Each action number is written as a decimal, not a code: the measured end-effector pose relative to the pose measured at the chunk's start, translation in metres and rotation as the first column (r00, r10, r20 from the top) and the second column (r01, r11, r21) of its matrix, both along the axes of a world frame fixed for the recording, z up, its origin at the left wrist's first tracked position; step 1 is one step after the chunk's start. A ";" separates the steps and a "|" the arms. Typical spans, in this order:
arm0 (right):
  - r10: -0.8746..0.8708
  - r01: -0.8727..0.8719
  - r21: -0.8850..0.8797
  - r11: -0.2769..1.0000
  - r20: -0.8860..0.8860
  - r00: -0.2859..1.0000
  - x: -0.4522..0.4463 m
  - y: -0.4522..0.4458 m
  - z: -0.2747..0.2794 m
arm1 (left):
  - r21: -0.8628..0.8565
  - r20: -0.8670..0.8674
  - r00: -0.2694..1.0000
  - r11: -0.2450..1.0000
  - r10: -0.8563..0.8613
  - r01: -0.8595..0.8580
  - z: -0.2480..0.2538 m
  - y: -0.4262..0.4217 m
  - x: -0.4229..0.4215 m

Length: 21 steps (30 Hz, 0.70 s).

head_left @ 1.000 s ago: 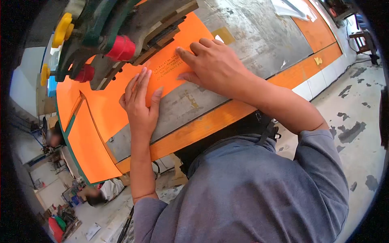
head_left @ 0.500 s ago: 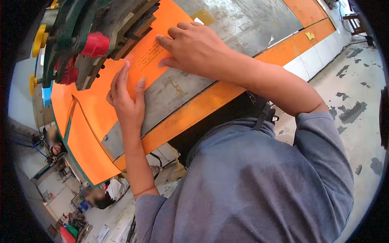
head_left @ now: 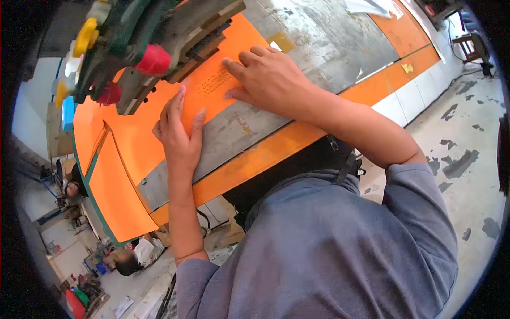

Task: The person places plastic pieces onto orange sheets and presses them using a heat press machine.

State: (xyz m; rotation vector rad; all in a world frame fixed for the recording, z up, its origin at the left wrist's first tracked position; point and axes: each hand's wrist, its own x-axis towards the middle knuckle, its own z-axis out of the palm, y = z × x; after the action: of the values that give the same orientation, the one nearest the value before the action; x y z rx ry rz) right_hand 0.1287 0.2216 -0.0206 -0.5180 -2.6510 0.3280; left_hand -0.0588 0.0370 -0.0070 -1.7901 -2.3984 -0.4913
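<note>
An orange sheet [head_left: 147,118] with several lines of small printed text lies on a grey metal bed, its far edge beneath the machine's dark bar. My left hand [head_left: 180,133] rests at the sheet's near edge, fingers stretched and thumb apart. Farther right, my right hand [head_left: 272,80] lies with fingers spread over the sheet's right end, just beside the print. Neither hand grips anything that I can see. Both hands are close to the dark metal bar [head_left: 180,50] of the machine.
Above the sheet stands a green machine frame [head_left: 119,40] with red knobs [head_left: 153,59] and yellow knobs [head_left: 85,37]. Another orange sheet [head_left: 117,196] hangs at the left. An orange wooden edge [head_left: 255,154] runs along the bed. A person [head_left: 139,255] is at the lower left.
The view has shifted, so the machine, sheet and hands appear a little farther right and lower. Both hands keep nearly the same pose on the sheet.
</note>
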 end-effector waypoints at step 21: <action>0.017 -0.015 -0.035 0.999 0.055 0.998 -0.001 -0.003 0.019 | 0.128 0.278 0.960 0.990 0.020 -0.058 -0.001 -0.006 -0.005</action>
State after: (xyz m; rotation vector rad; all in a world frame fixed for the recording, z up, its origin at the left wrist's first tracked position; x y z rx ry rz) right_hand 0.1275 0.2182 -0.0016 -0.5244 -2.7079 0.3700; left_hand -0.0639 0.0314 -0.0080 -1.7124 -2.4977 -0.9327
